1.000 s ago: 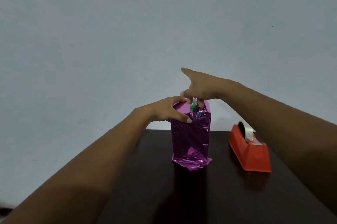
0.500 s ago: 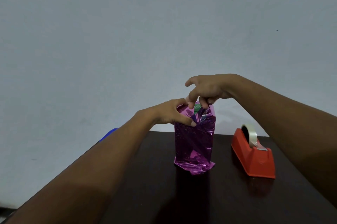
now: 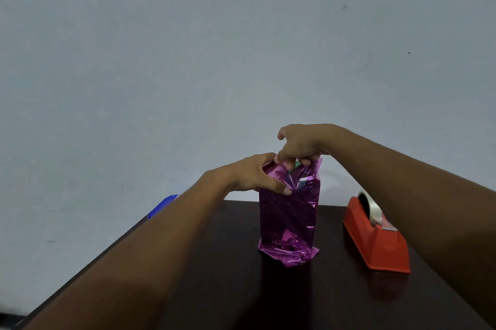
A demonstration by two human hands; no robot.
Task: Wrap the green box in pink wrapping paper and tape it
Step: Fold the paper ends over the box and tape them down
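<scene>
The box stands upright on the dark table [image 3: 241, 289], covered in shiny pink wrapping paper [image 3: 288, 217]. A sliver of the green box [image 3: 297, 164] shows at the open top. My left hand [image 3: 253, 175] grips the upper left side of the wrapped box, thumb across the front. Above it, my right hand [image 3: 302, 145] pinches the paper's top edge with curled fingers. The paper at the bottom is crumpled and folded under.
A red tape dispenser [image 3: 378, 239] with a roll of clear tape sits on the table to the right of the box. A blue object [image 3: 162, 206] pokes out past the table's far left edge. A plain pale wall is behind.
My right hand's index finger, stretched out a second ago, has curled down, and the hand now pinches the paper top. The top flaps are pushed further in. The left hand kept its hold.
</scene>
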